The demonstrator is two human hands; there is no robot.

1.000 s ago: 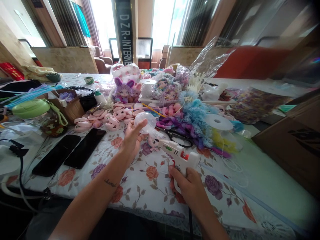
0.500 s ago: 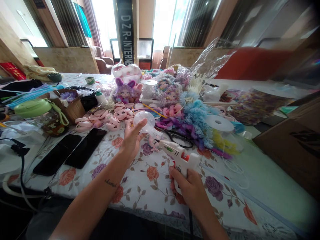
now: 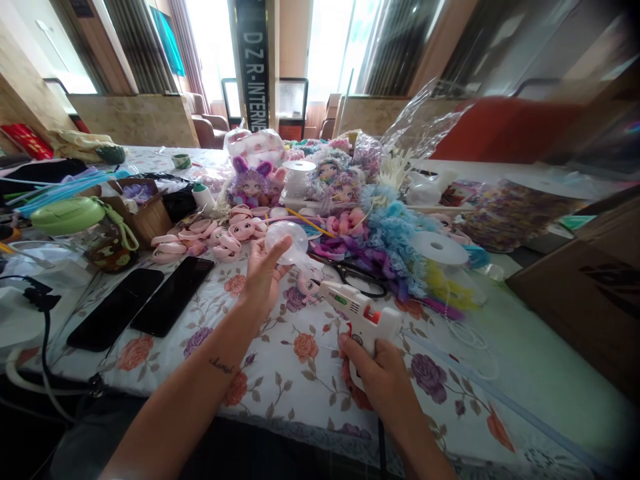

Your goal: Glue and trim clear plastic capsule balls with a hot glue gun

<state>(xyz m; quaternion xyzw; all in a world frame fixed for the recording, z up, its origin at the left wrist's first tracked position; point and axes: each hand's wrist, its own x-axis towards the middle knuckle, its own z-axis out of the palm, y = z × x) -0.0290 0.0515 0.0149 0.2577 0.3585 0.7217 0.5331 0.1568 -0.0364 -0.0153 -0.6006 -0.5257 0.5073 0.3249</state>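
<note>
My left hand [image 3: 263, 277] is closed on a round, translucent white plastic piece [image 3: 287, 241], with the thumb laid across its front. The piece narrows toward the lower right. In my right hand [image 3: 383, 373] is a white hot glue gun [image 3: 367, 323] with red parts, its nozzle pointing left just below the plastic piece. Whether the nozzle touches anything is unclear. Under the nozzle tip, a small doll face [image 3: 306, 285] lies on the flowered tablecloth [image 3: 295, 380]. Black-handled scissors [image 3: 360, 279] lie just behind the glue gun.
Two black phones [image 3: 173, 297] lie on the left, near a green-lidded bottle [image 3: 85, 233]. Several pink doll face pieces [image 3: 247, 228] sit beyond my hands. Blue fluffy yarn [image 3: 395, 223] and a white spool [image 3: 436, 247] are at right, with a cardboard box [image 3: 585, 287] at the edge.
</note>
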